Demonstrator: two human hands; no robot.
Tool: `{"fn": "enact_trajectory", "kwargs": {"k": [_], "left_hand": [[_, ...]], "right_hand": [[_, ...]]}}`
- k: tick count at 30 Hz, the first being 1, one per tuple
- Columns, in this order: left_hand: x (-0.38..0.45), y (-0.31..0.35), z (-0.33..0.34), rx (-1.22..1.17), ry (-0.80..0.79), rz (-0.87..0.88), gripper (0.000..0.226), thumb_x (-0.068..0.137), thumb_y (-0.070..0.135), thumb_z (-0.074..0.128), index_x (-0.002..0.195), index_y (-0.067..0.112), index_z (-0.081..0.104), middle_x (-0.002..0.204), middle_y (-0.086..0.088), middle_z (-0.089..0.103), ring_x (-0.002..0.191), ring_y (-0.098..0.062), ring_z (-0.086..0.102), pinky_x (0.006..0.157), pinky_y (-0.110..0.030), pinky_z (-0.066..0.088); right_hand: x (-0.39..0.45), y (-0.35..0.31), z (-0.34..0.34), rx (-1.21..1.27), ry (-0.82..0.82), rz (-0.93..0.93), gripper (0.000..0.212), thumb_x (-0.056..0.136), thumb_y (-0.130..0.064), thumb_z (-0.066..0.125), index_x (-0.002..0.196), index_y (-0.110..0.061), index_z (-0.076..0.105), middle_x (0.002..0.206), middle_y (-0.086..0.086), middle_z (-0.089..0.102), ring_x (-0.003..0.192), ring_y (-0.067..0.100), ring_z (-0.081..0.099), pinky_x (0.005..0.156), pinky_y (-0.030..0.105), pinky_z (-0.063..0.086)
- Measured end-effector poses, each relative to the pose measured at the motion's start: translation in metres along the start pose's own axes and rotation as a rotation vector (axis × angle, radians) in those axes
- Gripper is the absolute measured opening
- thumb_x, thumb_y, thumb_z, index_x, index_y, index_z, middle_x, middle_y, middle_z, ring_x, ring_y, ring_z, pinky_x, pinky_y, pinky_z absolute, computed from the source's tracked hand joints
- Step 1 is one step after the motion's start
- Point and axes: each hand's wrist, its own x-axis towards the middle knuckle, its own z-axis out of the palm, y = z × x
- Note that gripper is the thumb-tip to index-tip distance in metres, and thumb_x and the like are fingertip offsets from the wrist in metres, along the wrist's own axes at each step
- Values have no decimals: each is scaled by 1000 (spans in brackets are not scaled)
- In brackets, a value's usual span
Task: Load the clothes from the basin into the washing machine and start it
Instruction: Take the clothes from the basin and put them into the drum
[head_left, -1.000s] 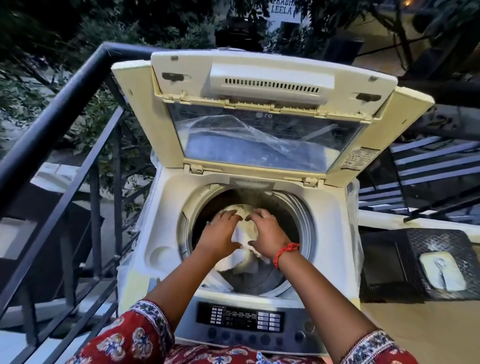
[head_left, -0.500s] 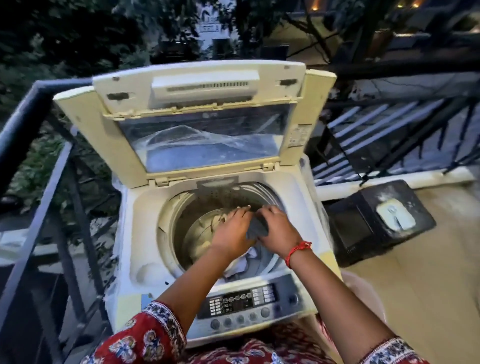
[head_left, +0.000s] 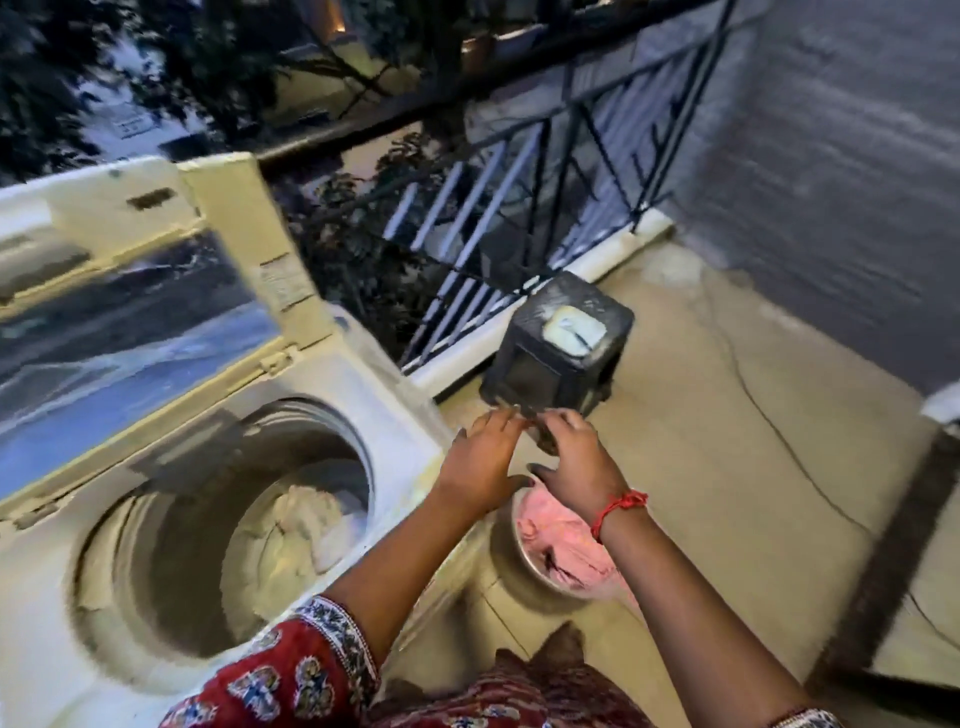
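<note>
The cream top-loading washing machine (head_left: 400, 410) stands at the left with its lid (head_left: 130, 312) raised. White clothes (head_left: 301, 525) lie in its drum. A metal basin (head_left: 511, 545) with pink clothes (head_left: 561, 540) sits on the floor beside the machine's right side. Both my hands hover above the basin, outside the drum. My left hand (head_left: 478, 462) has its fingers stretched out. My right hand (head_left: 576, 457), with a red thread at the wrist, pinches a small dark scrap (head_left: 543, 431) that the left fingertips touch. The image is blurred.
A black stool (head_left: 550, 364) with a pale object (head_left: 574, 330) on top stands just beyond my hands. A black metal railing (head_left: 519, 208) runs behind the machine and stool. A grey wall (head_left: 831, 156) closes the right side. The floor (head_left: 727, 415) is beige.
My hands have come out of the drum and swung right over the basin. The view turned right and down, bringing the basin and pink clothes into sight.
</note>
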Motion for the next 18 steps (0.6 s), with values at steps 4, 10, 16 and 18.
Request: {"fn": "enact_trajectory", "kwargs": {"k": [4,10,16,18], "left_hand": [[43,58,39,14,-96,19,73,72,46,76,134,29,41,145,2,40,135,-20,36,105,-49,42],[101,115,91,41,-209,14,79,74,46,75,141,23,37,151,-1,34,137,-23,35,107,-47,41],[127,124,135,166,-350,-53,89,77,49,72,147,27,20,160,0,17,147,-26,15,113,-52,33],[127,117,152,232,-395,-69,95,77,53,70,149,28,14,161,0,13,148,-28,12,113,-53,31]], "right_hand": [[-12,73,-31,7,7,86,67,68,-22,81,128,-21,51,126,4,51,115,29,52,96,41,48],[-16,168,-57,2,-40,177,61,71,-25,80,126,-23,53,130,3,50,115,28,51,94,36,48],[-20,230,-52,34,-191,287,78,72,-32,80,140,-26,41,149,6,32,132,31,33,102,36,42],[-20,244,-42,12,-233,307,84,71,-36,79,143,-26,37,152,8,28,134,32,30,108,37,36]]}}
